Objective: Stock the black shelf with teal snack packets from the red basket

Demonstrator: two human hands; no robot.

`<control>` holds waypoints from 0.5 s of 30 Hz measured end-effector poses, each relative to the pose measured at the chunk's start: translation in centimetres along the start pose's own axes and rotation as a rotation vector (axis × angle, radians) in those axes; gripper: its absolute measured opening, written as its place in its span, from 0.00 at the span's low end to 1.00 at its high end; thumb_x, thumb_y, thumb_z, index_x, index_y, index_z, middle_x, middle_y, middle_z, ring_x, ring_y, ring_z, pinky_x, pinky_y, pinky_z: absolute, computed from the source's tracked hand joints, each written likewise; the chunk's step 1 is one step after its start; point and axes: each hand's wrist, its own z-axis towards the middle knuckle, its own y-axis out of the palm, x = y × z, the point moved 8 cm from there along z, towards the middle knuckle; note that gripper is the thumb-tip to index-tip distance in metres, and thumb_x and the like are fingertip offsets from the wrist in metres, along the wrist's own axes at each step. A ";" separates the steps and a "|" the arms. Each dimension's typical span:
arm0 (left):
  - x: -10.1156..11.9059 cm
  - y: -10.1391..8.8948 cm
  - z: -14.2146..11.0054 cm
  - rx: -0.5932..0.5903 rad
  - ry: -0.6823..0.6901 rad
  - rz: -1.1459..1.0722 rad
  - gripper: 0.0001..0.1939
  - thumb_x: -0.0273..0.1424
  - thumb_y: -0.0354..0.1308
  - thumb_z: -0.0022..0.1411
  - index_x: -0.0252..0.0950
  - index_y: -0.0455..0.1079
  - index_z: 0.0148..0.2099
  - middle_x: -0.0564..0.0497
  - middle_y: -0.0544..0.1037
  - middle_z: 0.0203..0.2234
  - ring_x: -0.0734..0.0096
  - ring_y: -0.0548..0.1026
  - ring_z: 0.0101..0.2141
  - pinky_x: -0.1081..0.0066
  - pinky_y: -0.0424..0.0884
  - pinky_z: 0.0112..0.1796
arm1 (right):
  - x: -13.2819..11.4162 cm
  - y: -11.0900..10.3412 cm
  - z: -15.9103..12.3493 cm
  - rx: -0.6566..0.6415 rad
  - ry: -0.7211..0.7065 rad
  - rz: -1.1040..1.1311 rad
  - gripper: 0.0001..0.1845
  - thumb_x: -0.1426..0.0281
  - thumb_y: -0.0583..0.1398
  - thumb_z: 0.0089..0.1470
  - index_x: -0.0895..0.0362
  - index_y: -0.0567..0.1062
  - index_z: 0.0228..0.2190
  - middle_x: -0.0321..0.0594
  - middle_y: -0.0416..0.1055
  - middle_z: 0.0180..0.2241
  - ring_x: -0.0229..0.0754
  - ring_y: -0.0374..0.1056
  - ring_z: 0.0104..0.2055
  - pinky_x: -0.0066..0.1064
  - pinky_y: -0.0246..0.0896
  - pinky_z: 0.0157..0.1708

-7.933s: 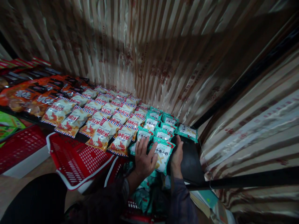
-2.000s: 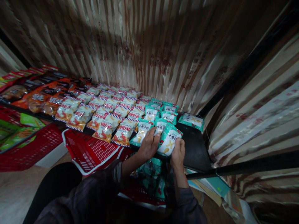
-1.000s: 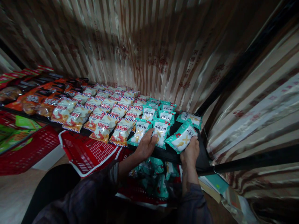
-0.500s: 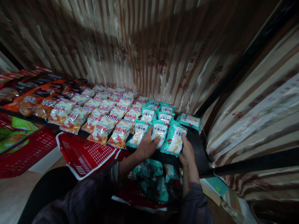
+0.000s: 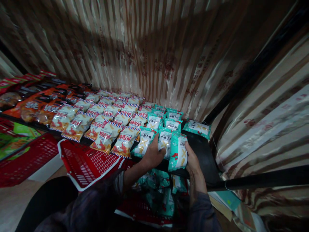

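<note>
Straightened since a second ago, the teal-and-white plastic packet (image 5: 178, 151) pinched in my right hand (image 5: 193, 162) at the flat black shelf (image 5: 204, 158) seems mid-alignment, probably needing release next; my left hand's (image 5: 154, 155) hold is unclear.

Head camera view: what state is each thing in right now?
Held teal packet, gripped by the right hand, looks sealed
Left hand, thumb and fingers apart, over the front teal packets
Lone teal packet, lying face up on the black shelf
Striped-edge packets, lying face up in rows
Orange packets, lying side by side
Left basket, holding green packets
Curtain, hanging in folds
</note>
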 end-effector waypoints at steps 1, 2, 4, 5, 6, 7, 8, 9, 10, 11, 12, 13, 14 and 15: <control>0.0 0.1 0.0 0.007 0.012 0.019 0.41 0.28 0.53 0.56 0.24 0.44 0.69 0.32 0.63 0.61 0.50 0.61 0.62 0.53 0.58 0.61 | 0.1 0.2 0.0 -0.008 0.011 -0.016 0.28 0.50 0.67 0.41 0.59 0.79 0.37 0.44 0.81 0.34 0.55 0.76 0.43 0.42 0.74 0.42; 0.0 0.1 0.0 0.014 0.024 0.036 0.41 0.28 0.53 0.56 0.25 0.44 0.69 0.33 0.64 0.60 0.51 0.62 0.61 0.53 0.58 0.61 | 0.2 0.4 0.0 -0.013 0.018 -0.029 0.27 0.50 0.67 0.42 0.59 0.79 0.37 0.44 0.81 0.33 0.55 0.77 0.43 0.42 0.74 0.42; 0.0 0.2 -0.1 0.027 0.041 0.058 0.41 0.28 0.53 0.56 0.27 0.43 0.69 0.35 0.66 0.59 0.52 0.63 0.61 0.53 0.58 0.61 | 0.2 0.6 0.0 -0.011 0.024 -0.052 0.26 0.51 0.66 0.42 0.59 0.79 0.35 0.44 0.81 0.32 0.55 0.77 0.42 0.42 0.74 0.42; 0.0 0.2 -0.1 0.031 0.040 0.067 0.41 0.27 0.52 0.56 0.27 0.43 0.69 0.35 0.67 0.59 0.52 0.63 0.61 0.53 0.58 0.61 | 0.1 0.6 0.1 -0.007 0.020 -0.062 0.25 0.51 0.66 0.42 0.59 0.79 0.35 0.44 0.81 0.31 0.55 0.77 0.42 0.42 0.74 0.41; -0.1 0.2 -0.2 0.035 0.032 0.077 0.40 0.27 0.52 0.57 0.27 0.43 0.69 0.34 0.67 0.58 0.52 0.63 0.61 0.53 0.58 0.61 | 0.1 0.7 0.1 -0.002 0.013 -0.071 0.25 0.50 0.66 0.42 0.58 0.79 0.34 0.44 0.81 0.31 0.54 0.77 0.41 0.42 0.74 0.41; -0.1 0.2 -0.2 0.037 0.018 0.088 0.40 0.26 0.52 0.57 0.26 0.43 0.69 0.33 0.67 0.58 0.52 0.63 0.61 0.53 0.57 0.61 | 0.0 0.7 0.1 -0.002 0.007 -0.079 0.26 0.50 0.66 0.42 0.59 0.79 0.34 0.44 0.81 0.31 0.54 0.77 0.41 0.42 0.74 0.40; -0.2 0.2 -0.2 0.036 0.004 0.098 0.40 0.26 0.52 0.57 0.25 0.44 0.69 0.32 0.66 0.59 0.51 0.63 0.61 0.53 0.57 0.61 | 0.0 0.6 0.1 -0.003 0.001 -0.086 0.26 0.50 0.67 0.41 0.59 0.79 0.34 0.43 0.81 0.30 0.54 0.77 0.40 0.41 0.74 0.39; -0.3 0.2 -0.3 0.035 -0.009 0.104 0.39 0.26 0.52 0.57 0.25 0.44 0.69 0.32 0.66 0.59 0.51 0.63 0.61 0.52 0.57 0.61 | 0.0 0.6 0.1 -0.006 -0.003 -0.094 0.27 0.50 0.67 0.41 0.59 0.79 0.35 0.43 0.81 0.30 0.54 0.77 0.40 0.41 0.74 0.39; -0.2 0.1 -0.3 0.034 -0.015 0.106 0.39 0.26 0.52 0.57 0.26 0.44 0.69 0.32 0.65 0.59 0.50 0.62 0.61 0.52 0.58 0.61 | 0.0 0.6 0.2 -0.012 -0.006 -0.104 0.27 0.50 0.67 0.40 0.59 0.79 0.35 0.42 0.81 0.31 0.53 0.77 0.40 0.41 0.74 0.38; -0.2 0.1 -0.3 0.034 -0.015 0.105 0.39 0.26 0.52 0.58 0.27 0.45 0.69 0.33 0.65 0.60 0.50 0.61 0.62 0.52 0.58 0.61 | 0.0 0.5 0.2 -0.021 -0.006 -0.113 0.28 0.50 0.67 0.40 0.59 0.79 0.36 0.42 0.81 0.31 0.53 0.77 0.40 0.40 0.74 0.38; -0.1 0.1 -0.4 0.037 -0.012 0.104 0.39 0.26 0.52 0.58 0.28 0.45 0.69 0.34 0.65 0.60 0.51 0.61 0.62 0.52 0.58 0.61 | 0.1 0.6 0.2 -0.029 -0.005 -0.120 0.28 0.50 0.68 0.40 0.59 0.78 0.36 0.41 0.81 0.31 0.52 0.77 0.40 0.39 0.74 0.38; -0.1 0.0 -0.4 0.042 -0.008 0.105 0.39 0.26 0.52 0.58 0.29 0.44 0.70 0.35 0.65 0.60 0.51 0.61 0.62 0.51 0.58 0.60 | 0.1 0.6 0.2 -0.033 -0.004 -0.123 0.28 0.50 0.68 0.39 0.59 0.78 0.37 0.41 0.81 0.31 0.52 0.77 0.40 0.39 0.74 0.38; 0.0 0.0 -0.5 0.047 -0.002 0.108 0.39 0.26 0.52 0.58 0.30 0.44 0.70 0.35 0.65 0.60 0.51 0.61 0.62 0.51 0.58 0.61 | 0.1 0.6 0.2 -0.033 -0.002 -0.124 0.29 0.51 0.68 0.39 0.59 0.78 0.37 0.41 0.81 0.31 0.52 0.77 0.40 0.39 0.74 0.38; 0.0 0.0 -0.5 0.052 0.001 0.113 0.39 0.26 0.52 0.58 0.30 0.44 0.70 0.35 0.64 0.60 0.50 0.61 0.62 0.51 0.58 0.61 | 0.1 0.6 0.2 -0.031 -0.001 -0.122 0.29 0.50 0.68 0.39 0.59 0.78 0.37 0.41 0.81 0.32 0.52 0.77 0.40 0.39 0.74 0.38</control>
